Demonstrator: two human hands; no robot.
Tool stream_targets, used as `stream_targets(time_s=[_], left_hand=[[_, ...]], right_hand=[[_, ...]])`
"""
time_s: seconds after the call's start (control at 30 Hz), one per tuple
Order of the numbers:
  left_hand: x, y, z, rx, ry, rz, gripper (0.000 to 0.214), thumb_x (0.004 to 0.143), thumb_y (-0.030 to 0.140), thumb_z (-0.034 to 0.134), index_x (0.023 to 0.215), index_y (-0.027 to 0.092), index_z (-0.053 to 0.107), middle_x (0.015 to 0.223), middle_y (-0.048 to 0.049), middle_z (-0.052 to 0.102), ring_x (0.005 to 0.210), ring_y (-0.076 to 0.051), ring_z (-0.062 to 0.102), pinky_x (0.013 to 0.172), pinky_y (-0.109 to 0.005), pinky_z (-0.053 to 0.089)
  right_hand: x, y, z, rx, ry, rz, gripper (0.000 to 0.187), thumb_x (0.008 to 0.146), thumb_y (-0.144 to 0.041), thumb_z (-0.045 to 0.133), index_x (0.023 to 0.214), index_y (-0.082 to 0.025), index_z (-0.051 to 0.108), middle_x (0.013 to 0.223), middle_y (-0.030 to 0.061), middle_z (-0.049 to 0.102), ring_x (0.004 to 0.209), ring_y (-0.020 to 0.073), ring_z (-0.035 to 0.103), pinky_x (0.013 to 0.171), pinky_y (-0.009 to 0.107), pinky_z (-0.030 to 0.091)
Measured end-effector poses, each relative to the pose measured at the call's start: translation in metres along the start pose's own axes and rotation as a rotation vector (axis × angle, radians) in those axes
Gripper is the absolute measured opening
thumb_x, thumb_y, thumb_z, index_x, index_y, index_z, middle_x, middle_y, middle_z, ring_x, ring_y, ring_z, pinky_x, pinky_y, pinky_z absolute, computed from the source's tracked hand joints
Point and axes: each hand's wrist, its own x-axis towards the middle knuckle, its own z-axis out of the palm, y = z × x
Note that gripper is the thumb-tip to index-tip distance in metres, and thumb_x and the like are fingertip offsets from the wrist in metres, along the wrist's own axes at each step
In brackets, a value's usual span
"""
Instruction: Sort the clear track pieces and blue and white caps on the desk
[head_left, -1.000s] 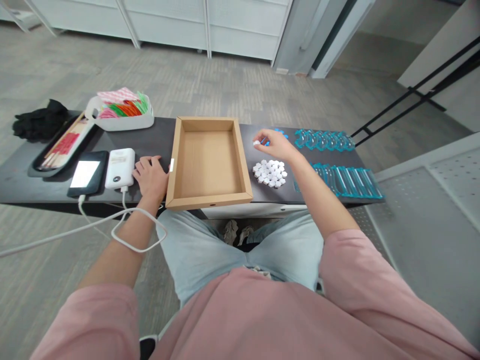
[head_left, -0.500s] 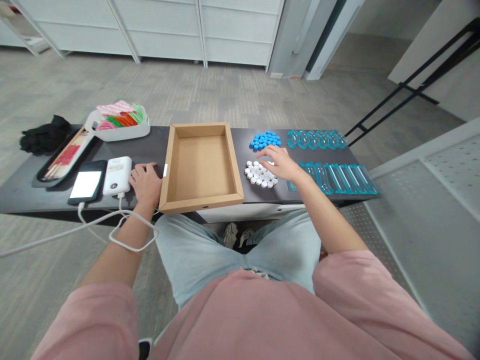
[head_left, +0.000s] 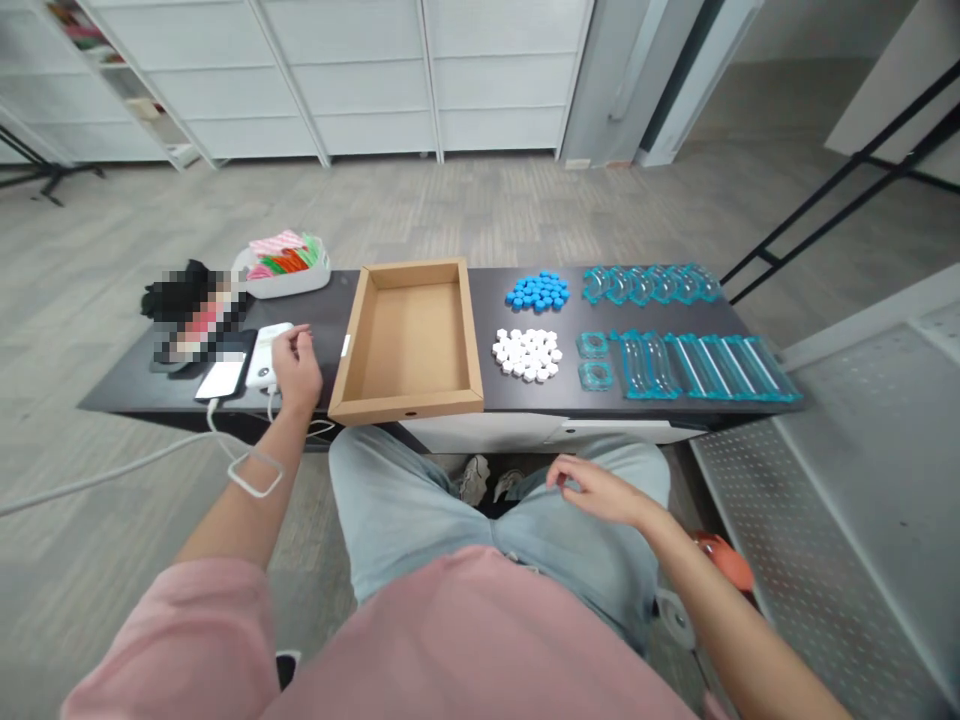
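My left hand (head_left: 298, 372) is raised at the right side of a white power bank (head_left: 264, 358), its fingers loosely bent and nothing visible in them. Just left of it lies a phone (head_left: 223, 375) with a bright screen and a cable. Over my lap, in front of the table's edge, hovers my right hand (head_left: 592, 488), loosely curled with the thumb apart and empty. An open cardboard box (head_left: 346, 365) stands between the hands' sides of the table. White hexagonal pieces (head_left: 527, 355) form a cluster right of it, with blue pieces (head_left: 538, 291) behind them.
Clear teal plastic parts stand in a back row (head_left: 651, 285) and a front row (head_left: 709, 367) at the right. Two small square teal pieces (head_left: 595, 346) lie beside them. A white basket (head_left: 289, 283) of colourful strips stands back left, near a black cloth (head_left: 184, 290).
My right hand has drawn back from the white pieces to above my lap. My left hand has lifted off the tabletop towards the power bank. The camera view has shifted.
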Motion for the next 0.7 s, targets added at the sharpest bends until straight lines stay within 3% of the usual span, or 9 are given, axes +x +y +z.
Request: stream_targets(time_s=[0.1,0.23,0.37,0.5,0.7], left_hand=[[0.002,0.014,-0.004,-0.087,-0.067,-0.1,0.025,0.113,0.029,0.062,0.133,0.013,0.066,0.13,-0.0111,0.076,0.12,-0.021,0.072,0.117,-0.037,0.056],[-0.008,0.041,-0.003,-0.045,-0.259,-0.249,0.049,0.094,0.036,0.085,0.135,0.013,0.071,0.145,-0.0203,0.077,0.135,-0.029,0.074,0.123,-0.04,0.056],[-0.023,0.06,0.002,0.12,-0.404,-0.306,0.05,0.085,0.037,0.083,0.129,0.013,0.079,0.132,-0.0177,0.084,0.124,-0.035,0.079,0.115,-0.044,0.061],[-0.029,0.07,0.001,0.198,-0.395,-0.237,0.042,0.084,0.03,0.069,0.119,0.014,0.085,0.124,-0.0126,0.087,0.122,-0.035,0.078,0.117,-0.043,0.059],[-0.036,0.075,-0.013,0.115,-0.268,-0.057,0.05,0.087,0.032,0.067,0.131,0.017,0.085,0.124,-0.0098,0.085,0.114,-0.033,0.079,0.111,-0.044,0.064]], right_hand=[[0.003,0.008,0.007,-0.046,-0.1,0.035,0.035,0.078,-0.008,0.066,0.102,-0.03,0.077,0.109,0.006,0.08,0.106,0.031,0.078,0.099,0.043,0.062],[0.014,0.016,0.025,-0.173,-0.219,0.037,0.037,0.08,-0.003,0.064,0.109,-0.025,0.074,0.118,0.0075,0.079,0.112,0.0277,0.077,0.101,0.038,0.058],[0.017,0.028,0.036,-0.303,-0.316,0.024,0.038,0.083,-0.003,0.066,0.116,-0.023,0.073,0.122,0.0092,0.078,0.114,0.0284,0.077,0.1,0.037,0.056],[0.012,0.037,0.03,-0.317,-0.289,0.033,0.037,0.087,-0.005,0.065,0.119,-0.022,0.072,0.125,0.0097,0.078,0.115,0.0276,0.078,0.101,0.036,0.055],[0.01,0.043,0.024,-0.299,-0.259,0.055,0.034,0.093,-0.009,0.065,0.124,-0.023,0.07,0.127,0.0096,0.077,0.115,0.0269,0.078,0.102,0.036,0.054]])
